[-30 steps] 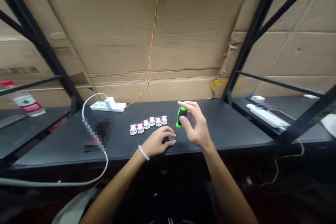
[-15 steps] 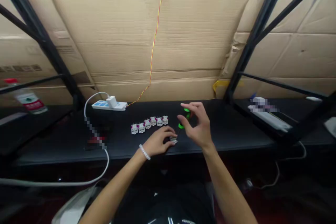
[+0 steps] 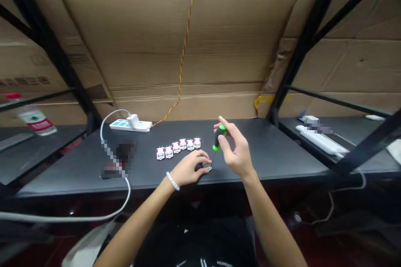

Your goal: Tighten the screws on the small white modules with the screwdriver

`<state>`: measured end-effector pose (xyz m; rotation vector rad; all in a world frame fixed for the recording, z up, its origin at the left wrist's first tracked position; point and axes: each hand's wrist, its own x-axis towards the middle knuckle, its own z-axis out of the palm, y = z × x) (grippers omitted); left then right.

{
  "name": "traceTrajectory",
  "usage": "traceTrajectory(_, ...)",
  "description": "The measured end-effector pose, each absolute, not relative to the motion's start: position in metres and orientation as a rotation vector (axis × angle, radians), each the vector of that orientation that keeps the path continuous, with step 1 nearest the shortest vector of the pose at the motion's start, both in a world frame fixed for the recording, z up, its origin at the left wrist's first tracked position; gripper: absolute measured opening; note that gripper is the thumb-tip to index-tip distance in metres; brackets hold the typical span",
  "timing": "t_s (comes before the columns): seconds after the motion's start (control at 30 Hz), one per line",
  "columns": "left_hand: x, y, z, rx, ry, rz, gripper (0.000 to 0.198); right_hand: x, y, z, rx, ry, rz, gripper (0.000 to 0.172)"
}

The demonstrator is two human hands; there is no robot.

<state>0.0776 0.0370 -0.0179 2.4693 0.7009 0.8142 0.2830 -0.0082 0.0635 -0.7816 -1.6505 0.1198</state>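
Observation:
On the black tabletop [image 3: 266,150], my left hand [image 3: 191,167] pinches a small white part with metal-looking detail [image 3: 207,166] against the surface; the fingers cover much of it. A screwdriver [image 3: 220,137] with a black and green handle stands tilted above that part, its thin shaft reaching down to the part's right side. My right hand [image 3: 235,148] has the thumb and fingers around the screwdriver handle. Whether the tip sits in a screw is too small to tell. Several similar white and purple parts [image 3: 176,147] lie in a row beyond my left hand.
A white power strip [image 3: 144,126] with a plugged-in charger [image 3: 133,121] lies at the back left, its white cable [image 3: 128,187] looping over the table edge. Black rack posts [image 3: 290,75] flank the work area. A bottle [image 3: 37,121] stands far left; cardboard [image 3: 219,50] closes the back.
My right hand's fingers have shifted around the screwdriver handle, showing more of it. The left hand and white part have stayed in place. The picture is darker at the top.

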Motion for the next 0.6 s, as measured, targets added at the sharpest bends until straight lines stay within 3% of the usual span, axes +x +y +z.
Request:
traceTrajectory(0.3, 0.0781, 0.0364, -0.0177, 2.471, 0.722, 0.809, 0.021, 0.2793, -0.0083, 0.0629, -0.858, -1.579, -0.043, 0.041)
traceTrajectory(0.5, 0.0779, 0.0359, -0.0160, 2.477, 0.722, 0.789, 0.020, 0.2813, -0.0072, 0.0597, -0.769, -1.609, 0.192, 0.050)
traceTrajectory(0.6, 0.0780, 0.0362, -0.0167, 2.475, 0.717, 0.799, 0.020, 0.2800, -0.0073, 0.0597, -0.768, -1.607, 0.162, 0.044)
